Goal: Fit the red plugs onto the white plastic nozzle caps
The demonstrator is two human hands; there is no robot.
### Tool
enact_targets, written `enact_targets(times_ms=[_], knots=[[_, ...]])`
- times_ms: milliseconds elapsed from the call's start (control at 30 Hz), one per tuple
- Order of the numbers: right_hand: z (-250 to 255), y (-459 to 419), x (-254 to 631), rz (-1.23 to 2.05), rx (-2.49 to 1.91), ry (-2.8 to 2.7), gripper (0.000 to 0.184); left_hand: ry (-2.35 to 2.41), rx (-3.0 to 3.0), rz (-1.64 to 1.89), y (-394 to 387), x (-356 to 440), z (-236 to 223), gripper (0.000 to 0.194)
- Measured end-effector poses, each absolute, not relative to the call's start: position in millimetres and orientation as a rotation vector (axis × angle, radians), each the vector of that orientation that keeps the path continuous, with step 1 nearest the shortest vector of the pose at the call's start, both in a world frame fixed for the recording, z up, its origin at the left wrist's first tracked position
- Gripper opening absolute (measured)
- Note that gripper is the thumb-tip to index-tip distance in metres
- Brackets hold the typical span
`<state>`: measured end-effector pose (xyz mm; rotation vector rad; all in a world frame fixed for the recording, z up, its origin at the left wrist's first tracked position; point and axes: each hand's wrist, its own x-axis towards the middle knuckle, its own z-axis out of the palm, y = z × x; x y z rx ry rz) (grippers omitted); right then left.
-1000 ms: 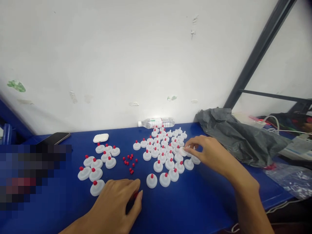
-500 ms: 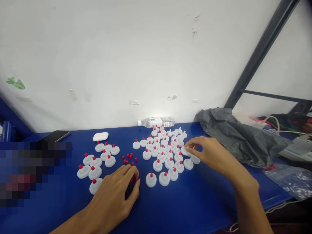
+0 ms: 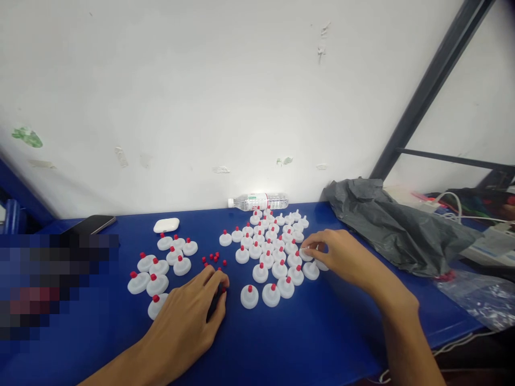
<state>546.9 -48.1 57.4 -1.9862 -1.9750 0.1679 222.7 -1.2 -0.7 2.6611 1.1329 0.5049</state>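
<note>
My left hand (image 3: 187,308) rests on the blue table with thumb and forefinger closed round a small red cap (image 3: 223,290). Just beyond its fingers lie several loose red caps (image 3: 212,257). At the right edge of a cluster of white nozzle lids, my right hand (image 3: 336,252) pinches an uncapped white nozzle lid (image 3: 306,254), partly hidden by its fingertips. Another uncapped lid (image 3: 311,271) sits beside that hand. Most lids in the cluster, such as the front white lid (image 3: 249,297), carry red caps. A smaller group of capped lids (image 3: 156,285) stands left.
A clear plastic bottle (image 3: 261,201) lies against the wall. A white earphone case (image 3: 166,225) and a dark phone (image 3: 90,226) are at the back left. On the right, a grey plastic bag (image 3: 394,230) covers part of the blue table (image 3: 281,348).
My right thumb and forefinger have closed further onto the uncapped lid, with the hand slightly lower. My left hand has drawn a little left and nearer, still holding the red cap.
</note>
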Motion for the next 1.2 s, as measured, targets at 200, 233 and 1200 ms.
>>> enact_targets(times_ms=[200,233,1200], knots=[[56.4,-48.9,544.7,0.180,-1.955,-1.990,0.020,1.148,2.638,0.513,-2.3,222.1,-0.8,0.019],[56.8,-48.9,544.7,0.173,-1.971,-1.981,0.020,1.143,2.630,0.528,-3.0,221.9,-0.3,0.019],[60.0,-52.9,537.5,0.143,-1.907,-2.002,0.026,0.959,2.322,0.879,-16.5,222.6,22.0,0.024]])
